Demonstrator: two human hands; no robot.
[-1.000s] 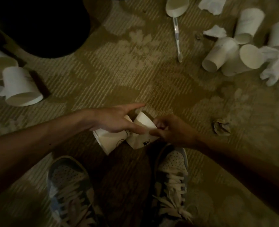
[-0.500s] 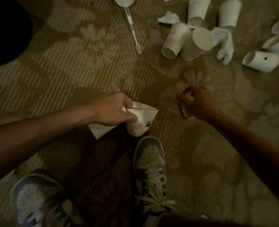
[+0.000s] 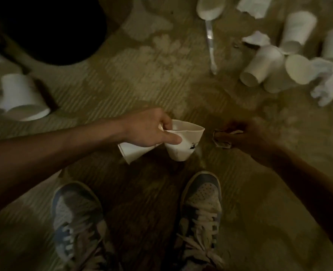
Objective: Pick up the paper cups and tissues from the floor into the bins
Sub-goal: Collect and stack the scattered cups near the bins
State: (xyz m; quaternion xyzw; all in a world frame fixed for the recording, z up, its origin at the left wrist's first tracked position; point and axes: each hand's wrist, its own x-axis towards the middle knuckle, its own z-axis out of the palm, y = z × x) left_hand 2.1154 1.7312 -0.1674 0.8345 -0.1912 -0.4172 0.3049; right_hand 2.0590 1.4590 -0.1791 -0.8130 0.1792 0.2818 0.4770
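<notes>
1. The left hand (image 3: 152, 130) is gripping a plain cup (image 3: 134, 152) and a printed cup (image 3: 183, 142) together by their rims, just above the carpet (image 3: 161, 55).
2. The right hand (image 3: 247, 133), which was passing over the printed cup a second ago, is now pinching a crumpled tissue (image 3: 221, 140) at floor level; lift-off cannot be told.
3. The black bin (image 3: 44, 26) is standing upper left; the scattered cups (image 3: 259, 69) are still lying about, so the clearing is probably at an early stage.

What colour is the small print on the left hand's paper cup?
Black, on the white paper cup; the head view shows it.
</notes>
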